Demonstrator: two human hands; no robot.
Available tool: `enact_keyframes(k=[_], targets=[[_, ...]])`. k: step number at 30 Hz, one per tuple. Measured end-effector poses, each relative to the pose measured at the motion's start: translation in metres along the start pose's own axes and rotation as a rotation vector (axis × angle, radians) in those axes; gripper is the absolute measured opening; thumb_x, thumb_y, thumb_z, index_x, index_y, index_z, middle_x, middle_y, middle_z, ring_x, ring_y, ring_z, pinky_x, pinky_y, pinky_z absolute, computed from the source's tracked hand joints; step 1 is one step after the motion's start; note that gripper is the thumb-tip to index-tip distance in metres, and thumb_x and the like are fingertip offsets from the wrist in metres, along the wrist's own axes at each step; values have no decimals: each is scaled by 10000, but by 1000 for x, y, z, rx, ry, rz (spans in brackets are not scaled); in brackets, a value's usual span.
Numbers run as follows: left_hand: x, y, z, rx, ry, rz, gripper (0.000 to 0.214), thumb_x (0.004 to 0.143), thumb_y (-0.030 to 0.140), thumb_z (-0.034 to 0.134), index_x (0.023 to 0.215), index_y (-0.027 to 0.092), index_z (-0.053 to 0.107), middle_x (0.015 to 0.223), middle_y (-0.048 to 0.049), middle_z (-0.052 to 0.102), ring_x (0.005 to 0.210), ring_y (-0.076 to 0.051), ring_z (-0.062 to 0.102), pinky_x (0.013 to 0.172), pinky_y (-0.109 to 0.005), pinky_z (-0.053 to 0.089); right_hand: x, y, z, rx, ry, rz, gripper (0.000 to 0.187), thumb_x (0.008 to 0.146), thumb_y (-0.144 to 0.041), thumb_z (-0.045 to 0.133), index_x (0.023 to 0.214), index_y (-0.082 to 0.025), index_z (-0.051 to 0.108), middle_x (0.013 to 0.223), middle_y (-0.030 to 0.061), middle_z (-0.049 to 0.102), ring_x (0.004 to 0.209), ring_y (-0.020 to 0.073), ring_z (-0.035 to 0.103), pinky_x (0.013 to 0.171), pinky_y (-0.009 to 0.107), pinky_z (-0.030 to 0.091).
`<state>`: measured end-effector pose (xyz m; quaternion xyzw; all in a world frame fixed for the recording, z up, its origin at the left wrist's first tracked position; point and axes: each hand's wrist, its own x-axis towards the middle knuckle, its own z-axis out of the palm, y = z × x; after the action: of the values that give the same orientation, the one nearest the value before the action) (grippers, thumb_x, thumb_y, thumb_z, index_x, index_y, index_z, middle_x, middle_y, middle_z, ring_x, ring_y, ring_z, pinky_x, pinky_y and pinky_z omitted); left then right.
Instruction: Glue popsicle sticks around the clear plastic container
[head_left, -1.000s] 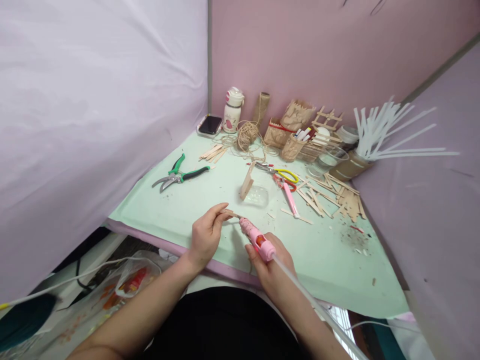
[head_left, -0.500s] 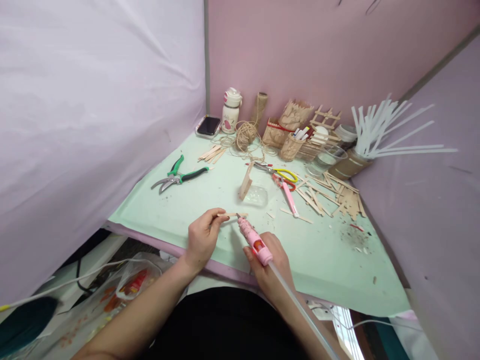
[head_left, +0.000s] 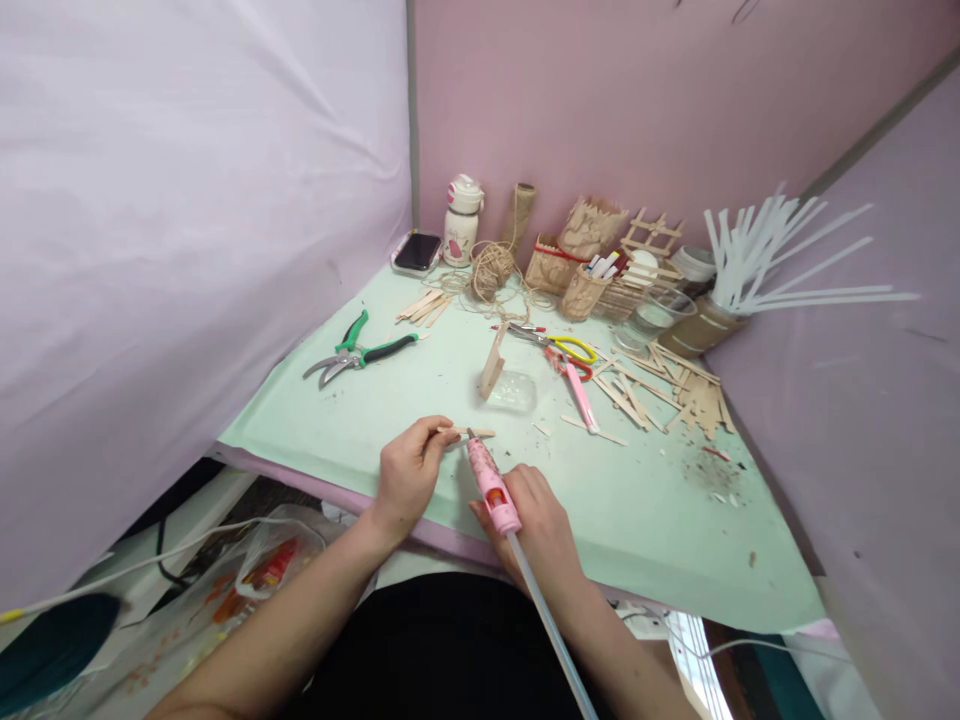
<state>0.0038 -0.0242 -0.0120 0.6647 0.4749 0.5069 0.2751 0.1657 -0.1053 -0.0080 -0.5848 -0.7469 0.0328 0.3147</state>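
Observation:
Between its thumb and fingers, my left hand pinches one end of a flat wooden craft stick, held level above the table's front part. My right hand is wrapped round a pink hot glue gun with a long clear glue stick coming out of its back. The gun's metal nozzle is at the craft stick, close to my left fingertips; whether it touches cannot be made out. Just beyond stand a small upright wooden piece and a clear plastic dish.
Green-handled pruning shears lie at the left. Yellow-handled scissors, a pink cutter and scattered craft sticks lie right of centre. Twine, a bottle, a phone and glue sticks in a holder line the back.
My right hand has moved the glue gun slightly left, so its nozzle is nearer my left fingertips along the craft stick. My left hand has hardly moved.

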Motion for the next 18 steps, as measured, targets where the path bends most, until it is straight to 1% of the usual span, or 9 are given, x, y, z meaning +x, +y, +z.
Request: enact_keyframes(k=[5, 9, 13, 18], targets=[[0, 0, 0, 17, 3, 0, 128, 919, 270, 560, 915, 199, 667, 841, -2, 741, 778, -138, 722, 714, -218, 558, 2, -2, -4, -21, -34, 8, 185, 960, -338, 473, 814, -225, 457, 782, 40, 529, 731, 204, 484, 628, 315, 399], [0, 1, -1, 19, 0, 4, 132, 921, 270, 556, 921, 196, 665, 839, -3, 743, 779, -138, 722, 710, -217, 557, 2, -3, -5, -15, -26, 5, 204, 966, -350, 460, 806, -224, 448, 776, 39, 524, 723, 203, 473, 623, 317, 397], [0, 1, -1, 30, 0, 2, 132, 920, 268, 559, 917, 194, 668, 838, -2, 744, 778, -135, 719, 718, -216, 551, 2, -2, -5, -15, -52, 12, 205, 968, -348, 460, 807, -221, 454, 782, 42, 525, 732, 205, 474, 627, 319, 395], [1, 2, 0, 31, 7, 14, 142, 921, 279, 554, 912, 196, 669, 835, -4, 743, 775, -139, 719, 705, -220, 553, 3, -3, -5, -27, -38, 12, 201, 968, -330, 453, 802, -218, 470, 773, 44, 531, 718, 202, 472, 615, 315, 388]])
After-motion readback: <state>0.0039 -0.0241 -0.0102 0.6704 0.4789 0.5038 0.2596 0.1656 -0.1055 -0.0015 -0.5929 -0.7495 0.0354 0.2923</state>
